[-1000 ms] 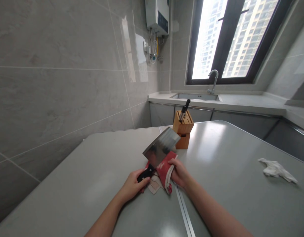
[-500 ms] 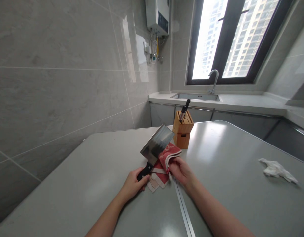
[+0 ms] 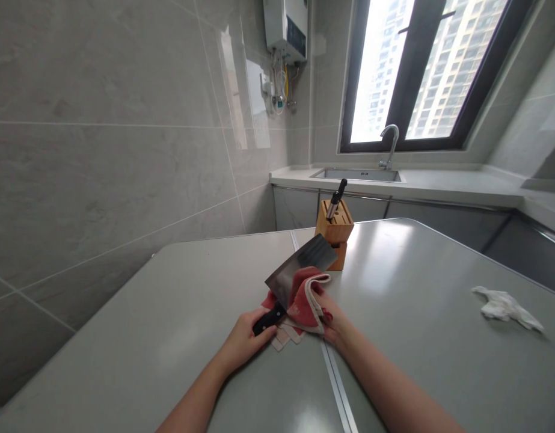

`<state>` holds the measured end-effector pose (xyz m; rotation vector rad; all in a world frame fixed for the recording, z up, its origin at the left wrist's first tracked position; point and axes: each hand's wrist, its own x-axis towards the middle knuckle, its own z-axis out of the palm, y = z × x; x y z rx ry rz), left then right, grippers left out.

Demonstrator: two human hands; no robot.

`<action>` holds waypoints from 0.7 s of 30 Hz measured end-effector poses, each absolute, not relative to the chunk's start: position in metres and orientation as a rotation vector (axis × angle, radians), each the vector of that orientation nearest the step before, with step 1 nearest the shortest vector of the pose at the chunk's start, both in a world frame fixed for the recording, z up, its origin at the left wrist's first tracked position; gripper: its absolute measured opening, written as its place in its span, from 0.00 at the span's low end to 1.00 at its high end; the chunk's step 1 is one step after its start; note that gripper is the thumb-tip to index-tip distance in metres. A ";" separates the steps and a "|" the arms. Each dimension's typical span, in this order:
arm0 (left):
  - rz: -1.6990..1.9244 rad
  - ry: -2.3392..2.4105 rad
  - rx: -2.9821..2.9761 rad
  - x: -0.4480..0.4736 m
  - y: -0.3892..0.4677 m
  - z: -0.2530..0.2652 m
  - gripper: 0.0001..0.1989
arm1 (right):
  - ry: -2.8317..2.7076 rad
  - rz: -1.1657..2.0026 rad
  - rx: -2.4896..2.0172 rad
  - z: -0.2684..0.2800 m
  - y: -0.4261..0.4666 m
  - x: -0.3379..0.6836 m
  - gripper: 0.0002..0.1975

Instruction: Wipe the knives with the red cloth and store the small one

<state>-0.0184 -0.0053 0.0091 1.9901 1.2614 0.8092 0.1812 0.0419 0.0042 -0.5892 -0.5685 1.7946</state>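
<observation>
A left hand, its grip wrapped round the black handle, holds a cleaver above the table; the blade has swung right while the right hand, clamped on a red cloth, partly covers it, suggesting wiping is underway.

Red cloth partly hides cleaver and right hand — window cropped above.
</observation>
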 end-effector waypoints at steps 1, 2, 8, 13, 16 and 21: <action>0.799 1.266 1.990 -0.018 -0.006 0.009 0.15 | -0.591 1.806 -0.595 0.004 0.040 0.180 0.14; 0.787 1.267 1.990 -0.018 -0.006 0.010 0.15 | -0.614 1.809 -0.611 0.003 0.039 0.178 0.14; 0.728 1.253 1.967 -0.016 -0.007 0.011 0.12 | -0.705 1.745 -0.757 -0.003 0.037 0.173 0.15; 0.708 1.228 1.972 -0.014 -0.008 0.012 0.11 | -0.898 1.645 -0.922 -0.004 0.035 0.171 0.15; 0.713 1.237 2.003 -0.012 -0.009 0.012 0.11 | -0.980 1.575 -0.992 -0.003 0.034 0.169 0.15; 0.714 1.244 2.026 -0.012 -0.009 0.011 0.11 | -0.977 1.554 -1.004 -0.004 0.034 0.168 0.14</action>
